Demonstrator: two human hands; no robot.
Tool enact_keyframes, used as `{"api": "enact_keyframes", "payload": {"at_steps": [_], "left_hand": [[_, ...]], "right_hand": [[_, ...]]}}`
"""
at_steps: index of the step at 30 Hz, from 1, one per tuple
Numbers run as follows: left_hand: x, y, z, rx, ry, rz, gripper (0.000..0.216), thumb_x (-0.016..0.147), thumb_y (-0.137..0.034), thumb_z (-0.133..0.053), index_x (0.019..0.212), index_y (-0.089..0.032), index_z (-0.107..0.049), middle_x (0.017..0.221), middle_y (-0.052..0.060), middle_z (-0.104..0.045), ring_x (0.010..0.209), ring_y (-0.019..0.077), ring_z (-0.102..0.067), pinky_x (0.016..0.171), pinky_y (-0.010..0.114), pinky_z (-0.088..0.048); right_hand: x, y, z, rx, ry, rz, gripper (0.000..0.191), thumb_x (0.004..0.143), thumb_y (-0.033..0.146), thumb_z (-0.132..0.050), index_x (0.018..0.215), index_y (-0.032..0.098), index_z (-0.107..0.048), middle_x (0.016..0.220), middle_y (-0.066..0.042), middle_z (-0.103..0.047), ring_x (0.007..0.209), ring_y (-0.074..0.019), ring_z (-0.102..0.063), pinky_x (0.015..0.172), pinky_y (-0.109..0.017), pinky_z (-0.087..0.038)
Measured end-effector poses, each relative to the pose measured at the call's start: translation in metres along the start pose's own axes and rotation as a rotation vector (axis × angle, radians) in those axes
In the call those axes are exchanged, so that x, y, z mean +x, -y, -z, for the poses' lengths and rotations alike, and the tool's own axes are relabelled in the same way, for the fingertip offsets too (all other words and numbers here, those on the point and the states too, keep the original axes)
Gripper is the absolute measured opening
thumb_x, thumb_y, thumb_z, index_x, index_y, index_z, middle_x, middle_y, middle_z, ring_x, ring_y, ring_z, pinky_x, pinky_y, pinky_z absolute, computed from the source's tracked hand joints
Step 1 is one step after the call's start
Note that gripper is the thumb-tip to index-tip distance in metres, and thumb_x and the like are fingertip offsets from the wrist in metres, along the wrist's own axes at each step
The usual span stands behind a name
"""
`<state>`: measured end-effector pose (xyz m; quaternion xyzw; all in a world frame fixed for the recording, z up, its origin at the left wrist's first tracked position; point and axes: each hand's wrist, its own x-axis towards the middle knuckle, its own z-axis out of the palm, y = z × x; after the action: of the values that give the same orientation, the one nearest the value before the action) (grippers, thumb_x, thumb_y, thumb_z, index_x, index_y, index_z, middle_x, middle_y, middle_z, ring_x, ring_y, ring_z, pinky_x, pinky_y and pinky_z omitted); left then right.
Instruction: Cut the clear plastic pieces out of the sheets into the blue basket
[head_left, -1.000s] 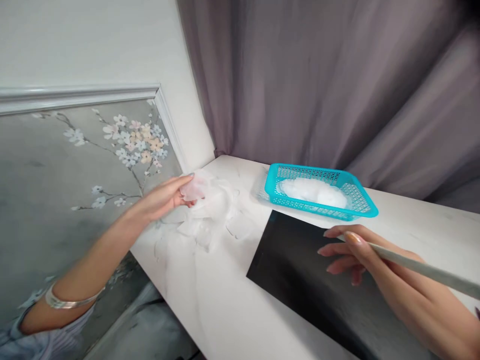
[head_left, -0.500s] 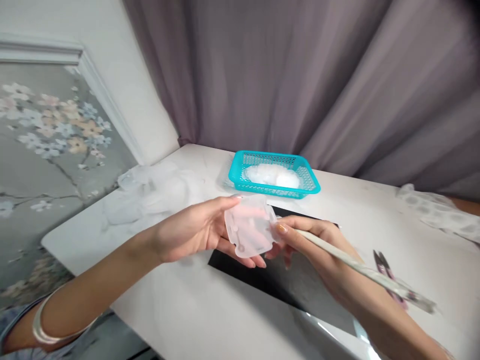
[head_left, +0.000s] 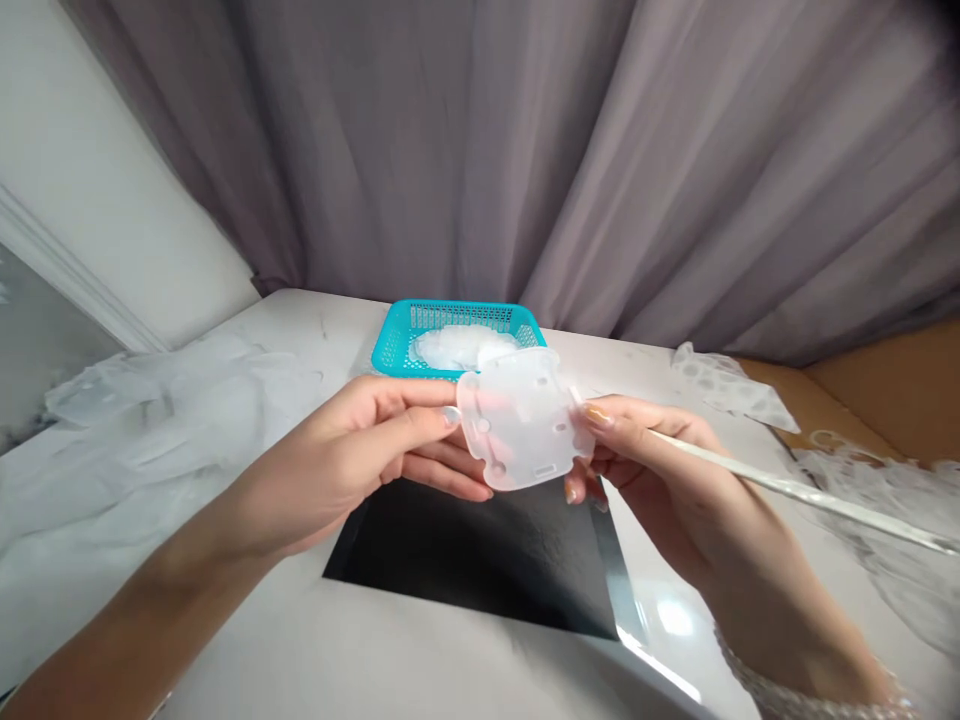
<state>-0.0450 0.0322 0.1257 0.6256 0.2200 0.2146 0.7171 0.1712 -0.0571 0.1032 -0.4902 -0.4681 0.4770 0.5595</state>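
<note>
A translucent white plastic piece [head_left: 517, 425] with notched, rounded edges and several small holes is held up in front of me. My left hand [head_left: 394, 430] grips its left edge, thumb in front and fingers behind. My right hand [head_left: 645, 450] pinches the right edge between thumb and fingers. A thin whitish stick-like tool [head_left: 795, 492] also rests in my right hand, sticking out toward the right; its kind is unclear. Below the piece lies a black sheet [head_left: 480, 560] on the white table [head_left: 300, 640].
Behind the piece stands a turquoise basket [head_left: 386, 345] holding translucent white pieces [head_left: 457, 345]. Piled translucent sheets [head_left: 210, 410] cover the table's left side. More perforated sheets [head_left: 735, 385] lie at right, beside a brown cardboard surface [head_left: 885, 380]. A grey curtain [head_left: 420, 150] hangs behind.
The view has swung to the right. The plastic piece has turned to face me more squarely, and my left thumb now lies over its left edge. The pink-handled cutting tool is out of sight.
</note>
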Motion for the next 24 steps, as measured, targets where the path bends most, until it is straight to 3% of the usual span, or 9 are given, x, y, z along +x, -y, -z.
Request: {"api": "enact_keyframes", "payload": {"at_steps": [9,20,24], "left_hand": [[-0.001,0.001,0.005,-0.039,0.045,-0.005,0.030,0.099,-0.022,-0.049,0.113,-0.024,-0.075,0.103,0.003,-0.077,0.095,0.0172,-0.073,0.081,0.022,-0.061],[-0.001,0.004,0.007,0.005,0.035,-0.049,0.029,0.100,-0.024,-0.049,0.114,-0.028,-0.074,0.103,0.002,-0.076,0.097,0.0171,-0.071,0.084,0.026,-0.062],[-0.003,0.005,0.006,0.049,0.008,-0.100,0.029,0.099,-0.023,-0.049,0.109,-0.030,-0.076,0.101,0.000,-0.074,0.099,0.0167,-0.069,0.083,0.028,-0.063]], "right_hand": [[0.001,-0.002,0.003,0.015,0.086,-0.016,0.027,0.089,0.035,-0.065,0.068,0.020,-0.072,0.059,-0.002,-0.065,0.057,-0.0125,-0.058,0.050,-0.022,-0.040],[-0.002,0.004,0.000,-0.056,0.056,0.001,0.025,0.087,0.037,-0.067,0.071,0.020,-0.075,0.063,-0.003,-0.066,0.061,-0.0124,-0.058,0.054,-0.021,-0.042],[-0.004,0.007,-0.003,-0.078,0.018,0.067,0.022,0.084,0.039,-0.071,0.069,0.022,-0.075,0.060,-0.002,-0.066,0.056,-0.0122,-0.058,0.048,-0.020,-0.043]]}}
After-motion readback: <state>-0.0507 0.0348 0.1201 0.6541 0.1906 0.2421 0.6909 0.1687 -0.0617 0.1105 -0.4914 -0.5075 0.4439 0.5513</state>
